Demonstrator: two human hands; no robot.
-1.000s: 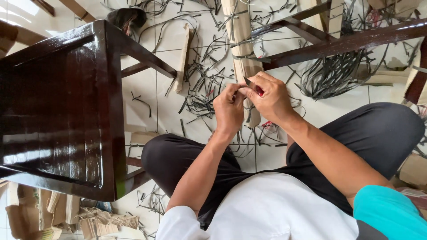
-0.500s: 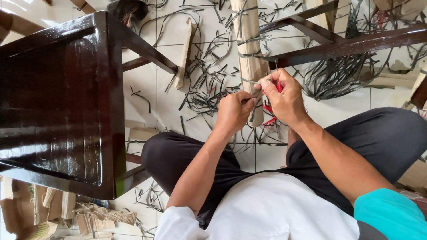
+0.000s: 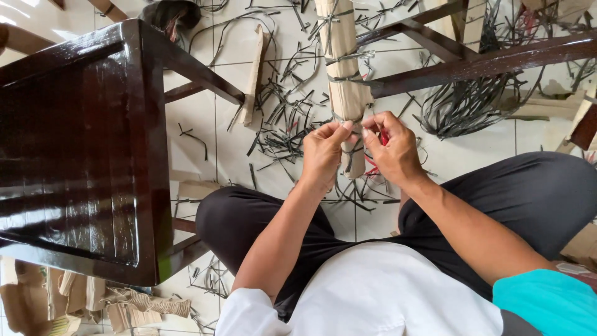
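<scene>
Both grips are narrow pinches meeting at the near end of a paper-wrapped leg (image 3: 343, 68), which runs from the picture's middle up toward 12 o'clock. The left hand (image 3: 323, 152) nips thumb and forefinger on a dark strap band at the wrapping's edge; the right hand (image 3: 393, 149) pinches the same spot from the 3 o'clock side, with something red (image 3: 380, 138) tucked in its palm, too hidden to identify. More dark bands ring the wrapped leg farther up. Cut strap scraps (image 3: 289, 121) litter the tiled floor (image 3: 214, 130) around it, with a bigger tangle of straps (image 3: 463, 109) at 2 o'clock. A glossy dark wooden stool (image 3: 81, 149) stands at 9 o'clock. No containers show; torn brown cardboard pieces (image 3: 134, 305) lie at 7 o'clock.
</scene>
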